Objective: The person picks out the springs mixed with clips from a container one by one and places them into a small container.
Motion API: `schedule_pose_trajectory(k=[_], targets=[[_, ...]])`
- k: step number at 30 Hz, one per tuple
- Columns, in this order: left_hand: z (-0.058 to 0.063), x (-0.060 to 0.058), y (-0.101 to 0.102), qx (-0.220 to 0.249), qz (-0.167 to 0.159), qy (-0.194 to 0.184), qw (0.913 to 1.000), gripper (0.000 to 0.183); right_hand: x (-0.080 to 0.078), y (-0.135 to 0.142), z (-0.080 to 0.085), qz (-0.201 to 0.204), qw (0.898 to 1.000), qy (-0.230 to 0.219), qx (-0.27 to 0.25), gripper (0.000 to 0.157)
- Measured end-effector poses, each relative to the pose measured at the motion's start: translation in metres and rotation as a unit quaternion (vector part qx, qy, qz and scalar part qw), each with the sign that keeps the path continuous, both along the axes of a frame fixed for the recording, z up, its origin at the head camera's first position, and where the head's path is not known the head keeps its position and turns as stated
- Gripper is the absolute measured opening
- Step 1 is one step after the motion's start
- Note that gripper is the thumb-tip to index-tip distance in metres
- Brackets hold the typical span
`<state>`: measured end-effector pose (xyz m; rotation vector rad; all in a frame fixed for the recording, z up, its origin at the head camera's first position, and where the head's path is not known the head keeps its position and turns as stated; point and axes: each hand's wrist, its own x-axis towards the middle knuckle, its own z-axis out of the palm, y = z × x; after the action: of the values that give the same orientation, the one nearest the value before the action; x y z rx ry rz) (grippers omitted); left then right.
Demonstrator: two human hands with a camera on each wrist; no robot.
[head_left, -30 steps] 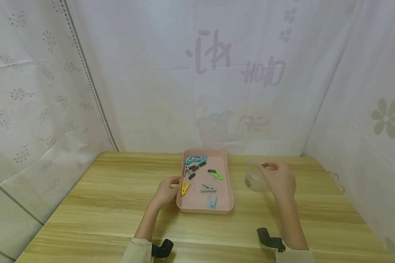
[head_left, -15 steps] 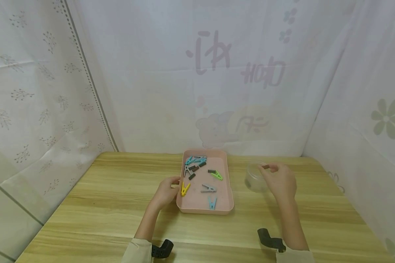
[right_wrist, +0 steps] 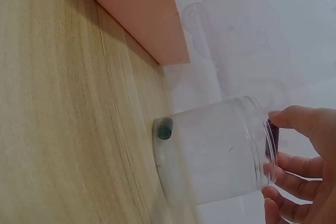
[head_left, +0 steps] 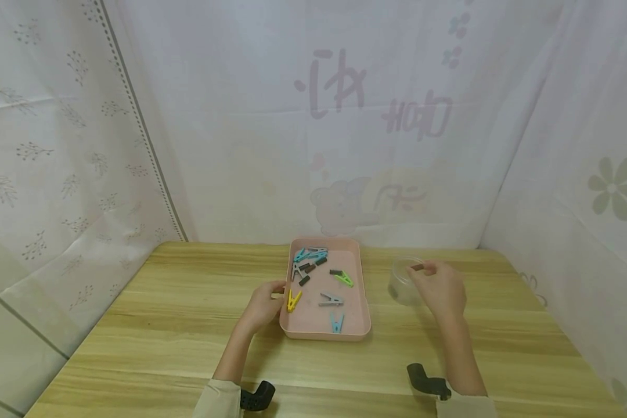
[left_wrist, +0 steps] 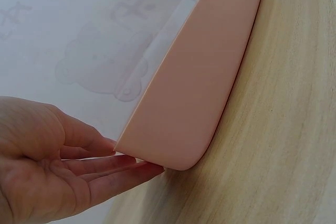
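Note:
My right hand (head_left: 439, 287) pinches a short dark, ridged cylinder (right_wrist: 272, 139) between thumb and fingers, right at the mouth of a clear plastic jar (right_wrist: 210, 150). Another dark cylinder (right_wrist: 165, 128) lies at the jar's bottom. To the left, my left hand (head_left: 263, 305) rests its nearly straight fingers (left_wrist: 123, 179) against the outer side of a pink tray (head_left: 324, 325), thumb tip at the rim. Inside the tray lie a yellow clip (head_left: 294, 301), a green clip (head_left: 344, 278), a grey clip (head_left: 331, 299), a blue clip (head_left: 337, 323) and more blue and grey ones.
Several dark cylinders (head_left: 305, 281) lie among the clips in the tray's upper left. Wooden tabletop (head_left: 188, 325) surrounds tray and jar. A printed white curtain (head_left: 240, 145) hangs behind the table and along both sides. Black mounts (head_left: 258, 396) sit on both wrists.
My right hand has shifted slightly left over the jar's mouth, still pinching the cylinder. The left hand, the tray and its contents have not moved.

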<state>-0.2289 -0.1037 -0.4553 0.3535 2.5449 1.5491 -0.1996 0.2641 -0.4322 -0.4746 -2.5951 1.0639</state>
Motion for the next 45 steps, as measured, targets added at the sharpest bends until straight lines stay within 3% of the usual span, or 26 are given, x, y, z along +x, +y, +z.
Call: schedule_pose_trajectory(k=[15,32,40,45], targets=[[-0.0008,-0.0004,0.0003,0.01,0.008,-0.014,0.9998,0.044,-0.0025,-0.0048,-0.0018,0.015,0.999,-0.027,0.035,0.043],[-0.0025,-0.0016,0.0,0.01,0.007,-0.016,0.9998,0.043,-0.0029,-0.0053,-0.0026,0.021,0.998,-0.026,0.056,0.042],[-0.0031,-0.0011,0.0001,0.025,0.005,-0.023,0.9994,0.043,-0.0022,-0.0031,-0.003,0.024,0.998,-0.028,0.055,0.064],[-0.0024,-0.0007,-0.0002,0.03,0.001,-0.026,0.9992,0.044,-0.0009,-0.003,-0.0017,0.02,0.998,-0.026,0.05,0.065]])
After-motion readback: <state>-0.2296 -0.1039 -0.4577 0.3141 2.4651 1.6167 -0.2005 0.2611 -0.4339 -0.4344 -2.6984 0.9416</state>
